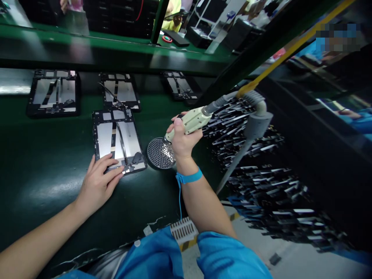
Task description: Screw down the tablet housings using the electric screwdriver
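While the left hand (100, 180) lies spread on the tablet frame (117, 139), the right hand (181, 141) grips the screwdriver (188, 122).

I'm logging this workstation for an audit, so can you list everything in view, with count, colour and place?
Opened tablet chassis: one, black frame with silver inside, on the green belt under the left hand.
Other chassis: three, black and silver, in a row farther along the belt.
Round perforated tray: one, metallic, on the belt right of the near chassis.
Electric screwdriver: one, cream, grey hose and yellow cable rising up right.
Conveyor belt: one, dark green.
Wrist strap: one, blue, on the right wrist.
Left hand: flat on the near chassis's lower edge.
Right hand: gripping the screwdriver, tip over the tray.
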{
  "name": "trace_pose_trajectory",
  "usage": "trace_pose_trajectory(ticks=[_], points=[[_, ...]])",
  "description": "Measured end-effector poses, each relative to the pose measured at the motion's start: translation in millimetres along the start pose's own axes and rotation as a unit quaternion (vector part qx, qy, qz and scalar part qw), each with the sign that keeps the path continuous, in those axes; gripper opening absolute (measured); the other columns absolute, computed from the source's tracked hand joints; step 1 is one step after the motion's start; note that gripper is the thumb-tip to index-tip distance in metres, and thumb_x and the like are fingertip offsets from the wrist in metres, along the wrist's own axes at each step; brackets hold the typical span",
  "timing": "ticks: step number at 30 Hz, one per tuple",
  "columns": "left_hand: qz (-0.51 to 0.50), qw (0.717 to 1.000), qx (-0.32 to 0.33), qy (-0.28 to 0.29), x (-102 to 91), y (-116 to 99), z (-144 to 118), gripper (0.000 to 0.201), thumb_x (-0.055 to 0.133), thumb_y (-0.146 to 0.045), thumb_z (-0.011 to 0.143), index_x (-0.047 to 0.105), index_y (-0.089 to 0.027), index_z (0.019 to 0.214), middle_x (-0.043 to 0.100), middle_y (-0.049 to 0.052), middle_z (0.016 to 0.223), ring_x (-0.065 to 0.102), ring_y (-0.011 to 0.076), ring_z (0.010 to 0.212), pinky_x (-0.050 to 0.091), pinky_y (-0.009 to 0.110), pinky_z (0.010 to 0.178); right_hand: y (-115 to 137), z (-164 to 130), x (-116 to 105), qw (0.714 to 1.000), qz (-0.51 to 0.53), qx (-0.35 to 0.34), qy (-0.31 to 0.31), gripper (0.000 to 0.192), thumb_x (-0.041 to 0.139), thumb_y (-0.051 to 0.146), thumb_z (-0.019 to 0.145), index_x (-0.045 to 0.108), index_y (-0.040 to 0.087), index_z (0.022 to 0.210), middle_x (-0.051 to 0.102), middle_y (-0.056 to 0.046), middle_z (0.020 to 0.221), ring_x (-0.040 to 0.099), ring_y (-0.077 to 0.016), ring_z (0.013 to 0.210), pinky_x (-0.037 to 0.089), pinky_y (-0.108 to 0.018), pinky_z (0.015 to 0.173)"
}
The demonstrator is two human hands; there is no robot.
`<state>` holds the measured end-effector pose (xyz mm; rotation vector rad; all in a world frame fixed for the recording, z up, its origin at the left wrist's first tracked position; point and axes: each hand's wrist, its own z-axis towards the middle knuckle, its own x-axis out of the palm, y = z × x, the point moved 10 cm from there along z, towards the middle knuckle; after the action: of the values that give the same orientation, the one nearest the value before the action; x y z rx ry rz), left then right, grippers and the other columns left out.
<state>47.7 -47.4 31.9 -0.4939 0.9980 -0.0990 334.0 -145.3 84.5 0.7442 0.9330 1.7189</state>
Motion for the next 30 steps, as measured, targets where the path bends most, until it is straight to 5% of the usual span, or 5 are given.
trace_pose_trajectory(ticks=[7, 12, 16, 21, 30], points=[[-0.010, 1.000, -0.008, -0.004, 0.2, 0, 1, 0.019, 0.062, -0.021, 0.099, 0.074, -0.026, 0.114, 0.070, 0.009, 0.120, 0.059, 0.0327, 0.131, 0.036, 0.066, 0.116, 1, 3, -1, 1.000, -0.009, 0.006, -0.004, 0.027, 0.070, 0.038, 0.085, 0.058, 0.021, 0.102, 0.065, 0.004, 0.074, 0.060, -0.0089, 0.048, 0.051, -0.025, 0.048], [-0.023, 0.999, -0.021, -0.012, -0.9, 0, 4, 0.025, 0.067, -0.028, 0.096, 0.069, -0.022, 0.120, 0.071, 0.011, 0.120, 0.059, 0.0332, 0.131, 0.035, 0.063, 0.117, 45, -10, 9, 0.998, 0.062, -0.021, -0.005, 0.023, 0.065, 0.041, 0.090, 0.056, 0.024, 0.103, 0.064, 0.002, 0.083, 0.058, -0.0086, 0.045, 0.049, -0.026, 0.043], [-0.036, 0.999, -0.023, -0.012, -2.1, -1, 6, 0.029, 0.069, -0.028, 0.094, 0.066, -0.020, 0.122, 0.071, 0.011, 0.121, 0.059, 0.0333, 0.132, 0.034, 0.063, 0.117, 82, -49, 48, 0.979, 0.178, 0.006, 0.102, 0.021, 0.066, 0.038, 0.091, 0.056, 0.027, 0.106, 0.064, 0.003, 0.088, 0.059, -0.0085, 0.045, 0.049, -0.025, 0.041], [-0.038, 0.999, -0.022, -0.008, -2.2, 0, 6, 0.031, 0.070, -0.029, 0.094, 0.065, -0.021, 0.124, 0.070, 0.011, 0.123, 0.058, 0.0334, 0.132, 0.034, 0.063, 0.117, 89, -98, 89, 0.943, 0.231, 0.052, 0.234, 0.026, 0.070, 0.036, 0.091, 0.059, 0.029, 0.113, 0.066, 0.001, 0.099, 0.065, -0.0098, 0.057, 0.058, -0.028, 0.055], [-0.050, 0.998, -0.031, 0.004, 0.6, 1, 5, 0.033, 0.067, -0.030, 0.096, 0.063, -0.022, 0.127, 0.068, 0.011, 0.127, 0.055, 0.0330, 0.137, 0.029, 0.065, 0.121, 89, -114, 103, 0.939, 0.203, 0.056, 0.273, 0.028, 0.073, 0.034, 0.088, 0.062, 0.027, 0.113, 0.066, -0.003, 0.096, 0.070, -0.0174, 0.077, 0.063, -0.038, 0.071]])
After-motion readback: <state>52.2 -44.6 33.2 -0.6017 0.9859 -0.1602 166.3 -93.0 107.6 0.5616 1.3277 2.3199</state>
